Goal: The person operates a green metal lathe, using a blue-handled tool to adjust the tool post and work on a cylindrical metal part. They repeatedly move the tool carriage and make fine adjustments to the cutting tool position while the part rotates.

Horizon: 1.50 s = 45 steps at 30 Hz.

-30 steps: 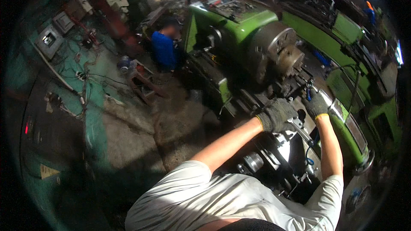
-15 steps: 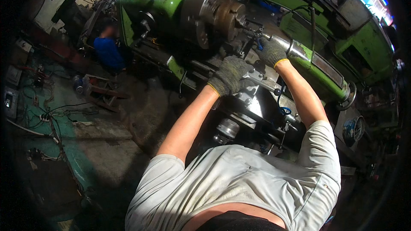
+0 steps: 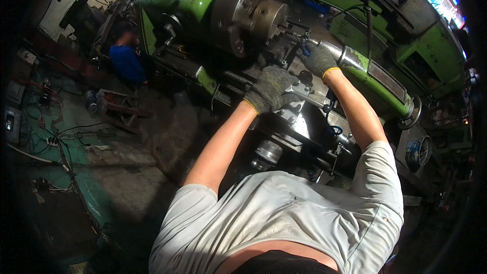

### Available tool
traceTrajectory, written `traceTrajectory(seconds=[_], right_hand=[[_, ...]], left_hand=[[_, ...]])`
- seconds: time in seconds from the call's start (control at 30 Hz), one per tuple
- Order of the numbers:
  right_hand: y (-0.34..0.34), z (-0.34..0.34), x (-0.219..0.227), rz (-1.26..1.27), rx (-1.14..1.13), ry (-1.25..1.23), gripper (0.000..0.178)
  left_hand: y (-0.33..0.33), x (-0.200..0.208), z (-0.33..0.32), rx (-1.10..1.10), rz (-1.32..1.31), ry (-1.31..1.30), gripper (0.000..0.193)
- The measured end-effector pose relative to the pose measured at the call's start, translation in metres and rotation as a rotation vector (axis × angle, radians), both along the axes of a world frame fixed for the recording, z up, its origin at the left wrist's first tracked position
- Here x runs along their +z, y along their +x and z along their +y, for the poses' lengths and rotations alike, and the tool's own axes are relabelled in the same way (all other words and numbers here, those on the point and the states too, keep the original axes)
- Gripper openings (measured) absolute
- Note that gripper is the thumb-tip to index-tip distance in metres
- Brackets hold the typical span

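Observation:
I stand over a green metal lathe (image 3: pixel 198 7). Its large round chuck (image 3: pixel 234 18) carries a brownish metal cylinder (image 3: pixel 269 18), slightly blurred. My left hand (image 3: pixel 271 90), in a grey knit glove with a yellow cuff, is closed at the carriage (image 3: pixel 299 114), beside a metal lever (image 3: pixel 312 100); what its fingers grip is hidden. My right hand (image 3: pixel 319 61), gloved alike, reaches between the cylinder and the tailstock (image 3: pixel 357 61). Its fingers are curled by a small blue part (image 3: pixel 305 49); what they hold I cannot make out.
A handwheel (image 3: pixel 413 114) sits at the tailstock's right end. A person in blue (image 3: pixel 127 63) is low down beyond the lathe's left end. Cables (image 3: pixel 63 144) run over the floor at left, near a rusty metal frame (image 3: pixel 122 114). A coil (image 3: pixel 418 151) lies at right.
My right hand has moved slightly left and down, toward my left hand. The left hand stays at the carriage. The cylinder in the chuck looks lighter and less blurred.

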State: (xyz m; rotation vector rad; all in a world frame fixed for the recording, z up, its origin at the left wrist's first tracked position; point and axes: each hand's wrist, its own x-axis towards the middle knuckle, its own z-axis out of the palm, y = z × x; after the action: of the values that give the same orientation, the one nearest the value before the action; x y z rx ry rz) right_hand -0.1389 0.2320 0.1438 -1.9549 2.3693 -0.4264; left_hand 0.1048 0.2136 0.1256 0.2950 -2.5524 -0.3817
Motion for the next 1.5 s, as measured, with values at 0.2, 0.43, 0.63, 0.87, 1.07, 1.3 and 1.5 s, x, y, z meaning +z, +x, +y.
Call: traceTrajectory(seconds=[0.2,0.43,0.63,0.87,1.07,1.3,1.5], right_hand=[[0.011,0.003,0.012,0.012,0.005,0.068,0.05],[0.003,0.001,0.004,0.046,0.073,0.111,0.05],[-0.055,-0.027,-0.023,-0.36,-0.046,0.213,0.045],[-0.11,-0.052,-0.041,-0.714,0.284,-0.204,0.038],[-0.164,-0.076,-0.042,-1.209,0.196,0.056,0.047],[-0.128,-0.048,0.029,-1.465,0.089,0.34,0.046],[-0.135,-0.053,0.018,-1.524,-0.024,0.248,0.045]], left_hand=[[0.001,0.001,0.0,0.019,-0.038,-0.006,0.052],[-0.002,-0.005,-0.002,0.005,0.013,-0.014,0.052],[-0.003,-0.007,-0.002,0.009,0.031,-0.058,0.052],[-0.002,-0.005,-0.004,-0.023,0.094,-0.038,0.053],[-0.006,-0.028,-0.011,-0.016,0.175,-0.063,0.058],[-0.001,-0.005,-0.001,0.01,0.165,-0.099,0.057],[-0.007,-0.003,-0.004,0.021,0.03,-0.026,0.059]])
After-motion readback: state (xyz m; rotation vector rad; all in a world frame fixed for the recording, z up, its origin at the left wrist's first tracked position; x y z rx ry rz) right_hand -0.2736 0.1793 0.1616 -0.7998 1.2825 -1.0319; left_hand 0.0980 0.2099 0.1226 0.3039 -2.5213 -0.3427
